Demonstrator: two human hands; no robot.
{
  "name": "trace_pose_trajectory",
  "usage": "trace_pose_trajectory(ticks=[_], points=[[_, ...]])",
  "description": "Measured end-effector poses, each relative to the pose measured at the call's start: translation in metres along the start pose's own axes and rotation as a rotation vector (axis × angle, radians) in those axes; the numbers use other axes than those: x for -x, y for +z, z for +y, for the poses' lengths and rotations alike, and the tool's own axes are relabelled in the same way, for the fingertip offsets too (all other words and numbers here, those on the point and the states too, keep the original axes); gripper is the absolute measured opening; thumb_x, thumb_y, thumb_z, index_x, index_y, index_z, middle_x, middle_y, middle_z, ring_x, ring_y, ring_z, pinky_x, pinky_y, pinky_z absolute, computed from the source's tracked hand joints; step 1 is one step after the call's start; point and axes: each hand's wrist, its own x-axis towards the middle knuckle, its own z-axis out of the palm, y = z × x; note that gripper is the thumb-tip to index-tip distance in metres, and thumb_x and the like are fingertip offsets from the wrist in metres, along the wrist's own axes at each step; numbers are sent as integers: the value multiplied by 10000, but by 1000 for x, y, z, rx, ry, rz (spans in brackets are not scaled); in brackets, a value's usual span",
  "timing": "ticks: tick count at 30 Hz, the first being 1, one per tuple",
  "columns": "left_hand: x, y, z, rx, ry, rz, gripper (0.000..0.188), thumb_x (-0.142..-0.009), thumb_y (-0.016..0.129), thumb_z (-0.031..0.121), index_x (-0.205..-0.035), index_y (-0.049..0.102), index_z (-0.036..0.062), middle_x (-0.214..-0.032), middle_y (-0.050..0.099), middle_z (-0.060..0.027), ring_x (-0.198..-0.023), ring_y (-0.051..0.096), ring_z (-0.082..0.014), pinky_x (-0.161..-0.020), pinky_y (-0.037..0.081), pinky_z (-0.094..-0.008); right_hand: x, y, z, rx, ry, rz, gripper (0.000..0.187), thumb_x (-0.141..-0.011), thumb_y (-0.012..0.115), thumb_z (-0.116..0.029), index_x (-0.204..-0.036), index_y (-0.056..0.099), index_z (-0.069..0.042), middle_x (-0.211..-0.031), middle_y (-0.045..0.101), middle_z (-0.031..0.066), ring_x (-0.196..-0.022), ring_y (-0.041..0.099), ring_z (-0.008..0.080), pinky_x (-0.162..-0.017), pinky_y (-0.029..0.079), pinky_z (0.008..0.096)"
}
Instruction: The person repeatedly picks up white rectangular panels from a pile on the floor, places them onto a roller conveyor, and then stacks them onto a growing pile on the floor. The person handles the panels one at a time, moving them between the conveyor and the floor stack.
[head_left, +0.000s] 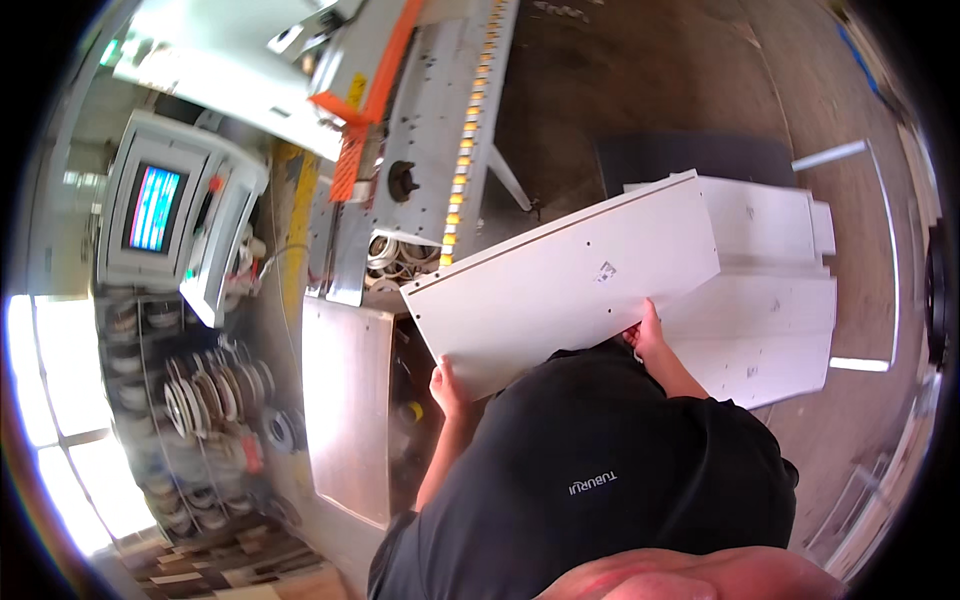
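A long white board with a few small drilled holes and a small label is held tilted in front of my body. My left hand grips its near left corner, thumb on top. Along the near edge, further right, my right hand is closed on the same board, its thumb on the upper face and the fingers underneath. The board's left end lies close to the end of the machine's roller track. Its right part overlaps a stack of white boards.
An edge-working machine with a yellow-and-white roller strip and an orange guard stands ahead. To the left are a control panel with a screen, a metal cabinet and rolls of banding. A white frame is at right.
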Motion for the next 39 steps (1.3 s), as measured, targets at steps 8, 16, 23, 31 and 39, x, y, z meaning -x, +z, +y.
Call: trace_pose_trajectory(ticks=[8, 16, 23, 31, 39], points=[[-32, -113, -68, 311, -103, 334, 421, -1012, 546, 382, -864, 646, 1, -754, 585, -17, -680, 513, -132, -620, 433, -314, 28, 166, -8, 455, -187, -248, 489, -938, 579, -585, -1110, 635, -131, -946, 687, 25, -814, 643, 157, -649, 507, 301], [4, -221, -83, 284, -207, 196, 301, -970, 527, 313, -1008, 590, 21, -914, 630, -88, -881, 647, -225, -701, 526, -390, 36, 316, 39, 1077, -369, -517, 416, -1014, 539, -425, -1090, 655, -32, -986, 724, 77, -804, 714, 180, -628, 550, 308], [-2, -270, -102, 105, -477, 183, 630, -1004, 482, 595, -1250, 595, 25, -1036, 680, -114, -679, 654, -222, -461, 477, -307, 43, 399, 71, 1238, -367, -727, 295, -1004, 609, -309, -1062, 668, -26, -959, 738, 73, -811, 722, 162, -657, 560, 297], [-25, -237, -54, 430, -421, 421, 337, -980, 629, 423, -947, 586, 90, -790, 557, -51, -523, 491, -146, -419, 372, -243, 70, 415, 93, 654, -121, -869, 488, -1010, 615, -237, -1418, 473, -10, -1373, 585, 124, -1312, 548, 228, -960, 520, 360], [-50, -222, -48, 466, -426, 432, 309, -971, 669, 372, -943, 611, 69, -790, 552, -40, -536, 477, -143, -440, 403, -247, 64, 420, 99, 444, -153, -979, 624, -1025, 578, -313, -1524, 357, -10, -1549, 428, 120, -1481, 351, 245, -1178, 288, 426]])
